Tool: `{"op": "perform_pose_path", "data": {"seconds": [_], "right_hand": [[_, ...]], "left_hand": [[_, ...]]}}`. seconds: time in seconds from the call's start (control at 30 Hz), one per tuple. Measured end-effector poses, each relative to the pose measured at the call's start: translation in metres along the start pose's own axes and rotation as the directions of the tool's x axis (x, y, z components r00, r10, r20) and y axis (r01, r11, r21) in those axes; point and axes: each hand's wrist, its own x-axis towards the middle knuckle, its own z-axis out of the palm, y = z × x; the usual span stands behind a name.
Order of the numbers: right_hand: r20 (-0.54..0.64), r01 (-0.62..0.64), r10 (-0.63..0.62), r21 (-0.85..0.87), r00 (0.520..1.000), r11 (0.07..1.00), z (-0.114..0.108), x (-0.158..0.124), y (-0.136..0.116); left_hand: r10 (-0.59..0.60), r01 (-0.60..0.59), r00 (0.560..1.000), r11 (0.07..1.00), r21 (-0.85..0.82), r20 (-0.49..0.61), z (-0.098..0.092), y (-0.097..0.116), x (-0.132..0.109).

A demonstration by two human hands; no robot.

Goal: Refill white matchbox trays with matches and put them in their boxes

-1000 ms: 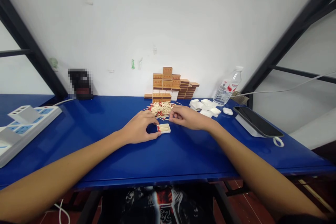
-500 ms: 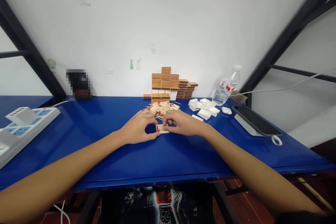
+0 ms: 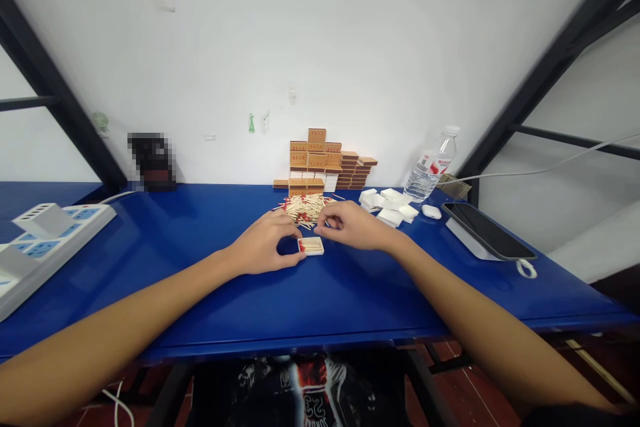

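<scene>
A small white tray (image 3: 311,245) of a matchbox lies flat on the blue surface (image 3: 200,280), near its middle. The tray holds matches side by side, their red heads at its left end. The left hand (image 3: 263,248) rests on the surface and touches the tray's left end, thumb and fingers curled around it in a closed grip. The right hand (image 3: 350,224) hovers just beyond the tray's far right corner, fingertips pinched together; whether a match is between them is too small to tell.

Just behind the hands lies a loose pile of matches (image 3: 306,206) with red heads, spread on the surface. Behind that, against the white wall, stands a stack of brown matchbox sleeves (image 3: 323,163). To the right of the pile sits a cluster of empty white trays (image 3: 389,205). Further right stand a clear water bottle (image 3: 430,167) with a white cap, a small white case (image 3: 431,211), and a dark phone (image 3: 487,230) lying on a white stand. At the far left edge rests a white power strip (image 3: 40,233) with blue sockets.
</scene>
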Motion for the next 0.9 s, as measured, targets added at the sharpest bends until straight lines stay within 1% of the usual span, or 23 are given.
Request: {"op": "perform_pose_path", "data": {"seconds": [0.07,0.13,0.2,0.27,0.37,0.43,0.5,0.57,0.67,0.77,0.83,0.9], "right_hand": [[-0.104,-0.111,0.102,-0.086,0.989,0.99,-0.005,0.001,0.008],[-0.157,-0.22,0.194,-0.166,0.968,0.961,-0.008,0.001,0.017],[-0.139,-0.272,0.248,-0.202,0.959,0.941,-0.007,0.001,0.026],[-0.096,-0.283,0.269,-0.194,0.958,0.939,-0.002,0.003,0.031],[-0.076,-0.308,0.299,-0.184,0.951,0.933,0.009,0.006,0.033],[-0.067,-0.335,0.328,-0.192,0.942,0.922,0.013,0.008,0.032],[-0.044,-0.353,0.352,-0.208,0.935,0.912,0.012,0.007,0.033],[-0.034,-0.366,0.369,-0.235,0.929,0.9,0.006,0.005,0.034],[-0.076,-0.362,0.356,-0.283,0.931,0.888,-0.005,0.0,0.035],[-0.11,-0.297,0.276,-0.299,0.955,0.907,-0.012,-0.003,0.032],[-0.096,-0.235,0.217,-0.269,0.971,0.934,-0.012,-0.004,0.029],[-0.064,-0.172,0.162,-0.201,0.985,0.964,-0.01,-0.003,0.025]], "left_hand": [[0.0,0.0,1.0,1.0,-0.011,-0.003,0.001,0.001,0.0],[-0.013,0.013,1.0,1.0,-0.023,0.001,0.002,0.001,-0.001],[-0.025,0.025,1.0,0.999,-0.029,0.011,0.004,0.002,-0.001],[-0.026,0.026,1.0,0.999,-0.023,0.008,0.004,0.003,-0.001],[-0.021,0.021,1.0,1.0,-0.008,-0.014,0.003,0.004,-0.001],[-0.025,0.024,1.0,1.0,-0.005,-0.009,0.003,0.003,-0.001],[-0.029,0.029,1.0,1.0,0.001,-0.003,0.004,0.001,-0.001],[-0.031,0.031,1.0,0.999,0.012,-0.003,0.004,-0.001,-0.001],[-0.034,0.034,0.999,0.999,0.03,-0.002,0.002,-0.002,0.0],[-0.047,0.047,0.999,0.998,0.039,0.006,0.0,-0.003,0.0],[-0.049,0.049,0.999,0.998,0.039,0.004,-0.001,-0.003,0.0],[-0.049,0.049,0.999,0.998,0.034,-0.002,-0.001,-0.003,0.0]]}}
